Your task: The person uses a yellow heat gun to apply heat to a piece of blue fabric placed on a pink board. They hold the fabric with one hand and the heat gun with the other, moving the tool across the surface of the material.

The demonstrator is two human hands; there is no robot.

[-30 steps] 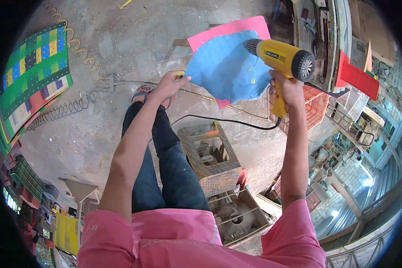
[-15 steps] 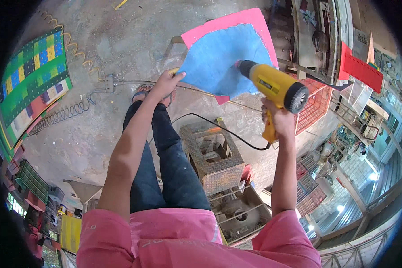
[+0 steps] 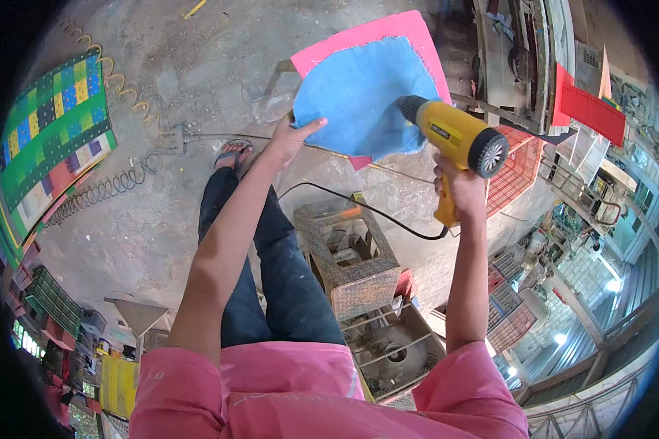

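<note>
My right hand [image 3: 459,189] grips the handle of a yellow heat gun [image 3: 454,135]. The gun's black nozzle points left, just above a blue sheet of cloth [image 3: 359,84] with frayed edges. My left hand [image 3: 291,140] is closed on the near left edge of this cloth, thumb on top, the other fingers hidden beneath. Behind the blue cloth lies a larger pink sheet [image 3: 406,28], showing along the far and right edges. A small pink corner also peeks out below. What supports the sheets is mostly hidden.
A black cord [image 3: 366,212] runs from the gun's handle across the floor. A metal stool-like frame [image 3: 348,249] stands right of my legs. At right are an orange-red crate [image 3: 516,164] and red strips [image 3: 593,113]. Patterned green sheets [image 3: 58,132] lie at left beside coiled hoses [image 3: 106,186].
My left hand has shifted right and slightly nearer along the cloth's edge, its thumb now farther over the cloth. The heat gun has moved slightly right.
</note>
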